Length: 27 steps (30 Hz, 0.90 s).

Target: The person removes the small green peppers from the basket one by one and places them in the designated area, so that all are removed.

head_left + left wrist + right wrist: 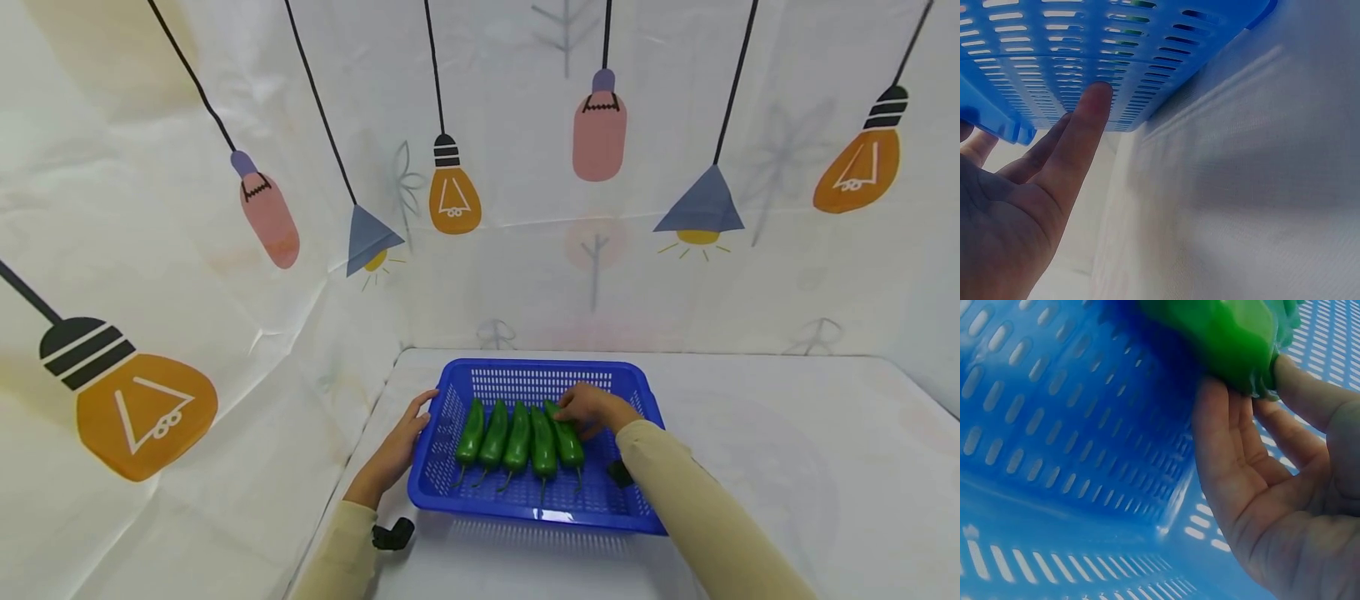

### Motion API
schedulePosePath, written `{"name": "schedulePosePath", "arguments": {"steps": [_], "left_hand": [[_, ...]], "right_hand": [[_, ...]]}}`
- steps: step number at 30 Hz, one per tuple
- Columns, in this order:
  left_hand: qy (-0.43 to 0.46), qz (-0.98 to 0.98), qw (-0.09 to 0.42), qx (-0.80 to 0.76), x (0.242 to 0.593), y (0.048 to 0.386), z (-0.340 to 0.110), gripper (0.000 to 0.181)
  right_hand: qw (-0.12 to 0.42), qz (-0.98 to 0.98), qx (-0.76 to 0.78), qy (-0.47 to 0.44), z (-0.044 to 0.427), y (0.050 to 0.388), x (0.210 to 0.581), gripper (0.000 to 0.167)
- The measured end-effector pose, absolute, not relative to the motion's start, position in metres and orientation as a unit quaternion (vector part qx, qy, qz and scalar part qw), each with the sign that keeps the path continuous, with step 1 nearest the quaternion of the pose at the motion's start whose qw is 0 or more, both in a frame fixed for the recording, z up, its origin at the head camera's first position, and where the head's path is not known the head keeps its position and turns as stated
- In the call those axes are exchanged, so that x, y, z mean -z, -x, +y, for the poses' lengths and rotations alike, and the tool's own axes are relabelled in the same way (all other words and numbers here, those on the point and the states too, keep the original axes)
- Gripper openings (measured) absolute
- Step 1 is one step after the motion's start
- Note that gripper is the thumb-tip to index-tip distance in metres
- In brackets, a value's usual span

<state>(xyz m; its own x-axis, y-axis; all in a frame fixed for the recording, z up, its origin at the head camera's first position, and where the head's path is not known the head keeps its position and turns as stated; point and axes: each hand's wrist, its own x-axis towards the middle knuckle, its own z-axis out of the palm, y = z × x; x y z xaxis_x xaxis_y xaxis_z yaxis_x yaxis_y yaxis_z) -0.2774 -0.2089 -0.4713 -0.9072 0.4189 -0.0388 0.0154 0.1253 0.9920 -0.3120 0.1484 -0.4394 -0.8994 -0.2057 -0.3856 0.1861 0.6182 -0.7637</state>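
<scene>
Several long green peppers [518, 437] lie side by side in a blue plastic basket [480, 505], their stems toward the near side. My right hand [592, 407] reaches into the basket and pinches the rightmost green pepper [567, 446] near its far end. In the right wrist view, thumb and fingers meet the glossy end of the green pepper [1235, 344]. At the basket's left side is my left hand [397, 454]. The left wrist view has its extended fingers [1079, 140] against the slotted outer wall of the basket [1166, 37]; part of that hand is out of frame.
The basket stands on a white table [780, 467], which stretches away to the right. Behind and to the left hangs a white sheet [517, 275] printed with lamps and bulbs. A small black device [393, 534] sits at the left wrist.
</scene>
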Motion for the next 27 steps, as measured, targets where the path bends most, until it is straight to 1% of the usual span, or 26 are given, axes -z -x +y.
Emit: {"name": "schedulePosePath", "arguments": {"steps": [11, 20, 27], "left_hand": [[-0.153, 0.731, 0.151, -0.647, 0.473, 0.278, -0.211, 0.048], [-0.153, 0.738, 0.149, -0.64, 0.472, 0.276, -0.21, 0.047], [-0.143, 0.735, 0.15, -0.645, 0.472, 0.276, -0.21, 0.047]], "right_hand": [[0.209, 0.872, 0.442, 0.03, 0.149, 0.311, 0.429, 0.038], [0.217, 0.858, 0.464, 0.03, 0.155, 0.31, 0.421, 0.04], [0.214, 0.859, 0.463, 0.045, 0.158, 0.308, 0.411, 0.041]]}}
